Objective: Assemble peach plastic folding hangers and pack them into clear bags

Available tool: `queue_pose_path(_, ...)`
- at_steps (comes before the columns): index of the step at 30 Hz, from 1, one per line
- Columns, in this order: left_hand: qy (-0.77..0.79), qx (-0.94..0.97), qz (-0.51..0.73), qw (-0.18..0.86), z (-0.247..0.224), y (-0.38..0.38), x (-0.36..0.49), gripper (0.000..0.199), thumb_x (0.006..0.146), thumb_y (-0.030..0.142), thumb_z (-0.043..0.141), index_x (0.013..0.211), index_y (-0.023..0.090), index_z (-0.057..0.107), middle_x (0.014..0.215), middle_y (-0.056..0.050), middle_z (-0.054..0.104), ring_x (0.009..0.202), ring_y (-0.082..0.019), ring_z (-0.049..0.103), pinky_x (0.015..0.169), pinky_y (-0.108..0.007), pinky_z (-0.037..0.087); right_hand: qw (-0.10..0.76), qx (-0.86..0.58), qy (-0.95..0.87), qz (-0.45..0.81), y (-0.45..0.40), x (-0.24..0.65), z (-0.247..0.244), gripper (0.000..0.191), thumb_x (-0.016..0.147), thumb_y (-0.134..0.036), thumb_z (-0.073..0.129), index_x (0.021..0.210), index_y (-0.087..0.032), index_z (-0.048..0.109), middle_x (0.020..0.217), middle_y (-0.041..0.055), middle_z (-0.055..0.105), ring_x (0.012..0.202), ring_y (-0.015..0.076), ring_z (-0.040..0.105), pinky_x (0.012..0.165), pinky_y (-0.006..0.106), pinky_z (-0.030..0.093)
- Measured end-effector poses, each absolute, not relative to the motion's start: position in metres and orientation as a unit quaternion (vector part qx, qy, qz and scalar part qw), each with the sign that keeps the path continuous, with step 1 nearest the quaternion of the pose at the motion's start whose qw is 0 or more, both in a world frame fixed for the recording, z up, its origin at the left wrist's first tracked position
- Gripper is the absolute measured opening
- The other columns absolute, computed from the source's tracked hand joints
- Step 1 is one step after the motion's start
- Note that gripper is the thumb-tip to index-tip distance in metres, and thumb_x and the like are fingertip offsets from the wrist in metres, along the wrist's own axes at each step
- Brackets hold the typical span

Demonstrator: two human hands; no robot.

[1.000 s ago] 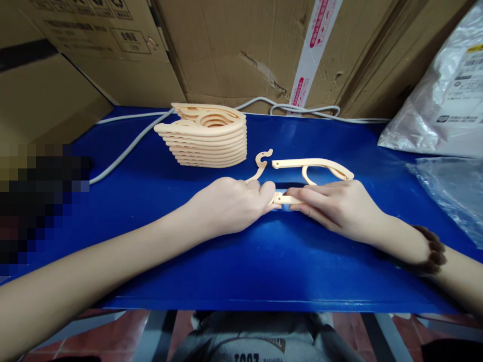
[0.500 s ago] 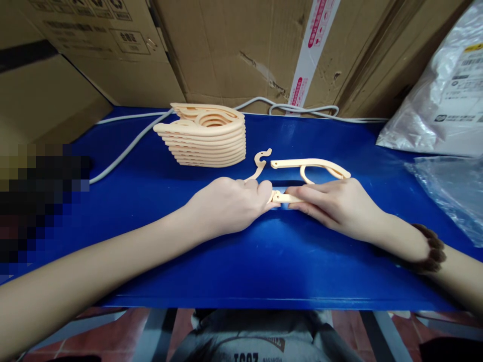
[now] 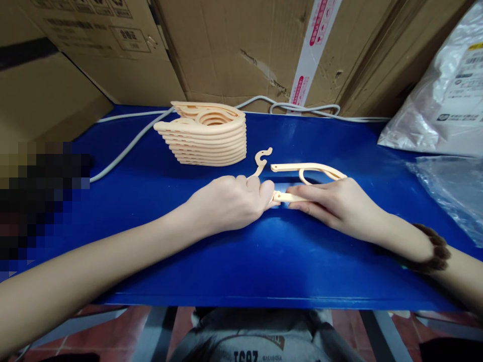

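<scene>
My left hand (image 3: 234,203) is closed around the hub of a cream plastic folding hanger, and its hook (image 3: 260,160) sticks out beyond my fingers. Between thumb and fingers, my right hand (image 3: 335,201) pinches the hanger's arm (image 3: 281,197). The ends of the two gripped parts meet between my hands, and my left fingers hide much of the joint. Another straight-ended, curved cream section (image 3: 302,167) with a loop under it rises past my right hand; whether it belongs to the same arm I cannot tell.
A neat stack of folded cream hangers (image 3: 211,143) stands on the blue table (image 3: 241,271), behind my left hand. A white cable (image 3: 130,151) runs along the back. Cardboard boxes (image 3: 226,50) wall the rear. Plastic packaging (image 3: 437,110) lies at the right.
My left hand has shifted slightly right, closer to the arm's end, covering a bit more of the joint. My right hand keeps its pinch, and the stack stays put.
</scene>
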State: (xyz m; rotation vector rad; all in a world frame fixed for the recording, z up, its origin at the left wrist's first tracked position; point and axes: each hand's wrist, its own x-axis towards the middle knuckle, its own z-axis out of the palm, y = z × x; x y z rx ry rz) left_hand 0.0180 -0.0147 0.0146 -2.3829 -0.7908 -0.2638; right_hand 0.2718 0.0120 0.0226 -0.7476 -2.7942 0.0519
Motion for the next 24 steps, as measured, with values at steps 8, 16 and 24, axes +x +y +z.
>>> queue_pose_path(8,-0.275,-0.883,-0.142,0.354,0.0088,-0.0133,0.0195,0.033,0.105,0.030,0.045,0.075,0.018,0.050,0.059,-0.001,0.053,0.046,-0.016,0.055,0.042,-0.027,0.031,0.121,-0.250,-0.960,0.029,0.0121,0.2722,0.0219,0.038,0.111,-0.039,0.038,0.121,-0.019,0.068,0.087,0.0035,0.078,0.067,0.0171,0.071,0.058,0.027,0.040)
queue_pose_path(16,-0.250,-0.881,-0.161,0.368,0.0091,-0.0106,0.0195,0.032,0.103,0.032,0.050,0.074,0.020,0.048,0.058,0.001,0.053,0.046,-0.015,0.054,0.042,-0.027,0.035,0.111,-0.249,-0.962,0.019,0.0114,0.2724,0.0220,0.035,0.110,-0.036,0.042,0.122,-0.018,0.069,0.086,0.0031,0.076,0.069,0.0168,0.071,0.060,0.027,0.042)
queue_pose_path(24,-0.236,-0.884,-0.186,0.357,0.0101,-0.0090,0.0194,0.033,0.101,0.033,0.054,0.070,0.021,0.048,0.057,0.002,0.053,0.047,-0.016,0.055,0.043,-0.029,0.035,0.129,-0.237,-0.963,-0.011,0.0104,0.2725,0.0228,0.036,0.111,-0.036,0.040,0.120,-0.018,0.070,0.082,0.0023,0.076,0.065,0.0150,0.069,0.057,0.026,0.040)
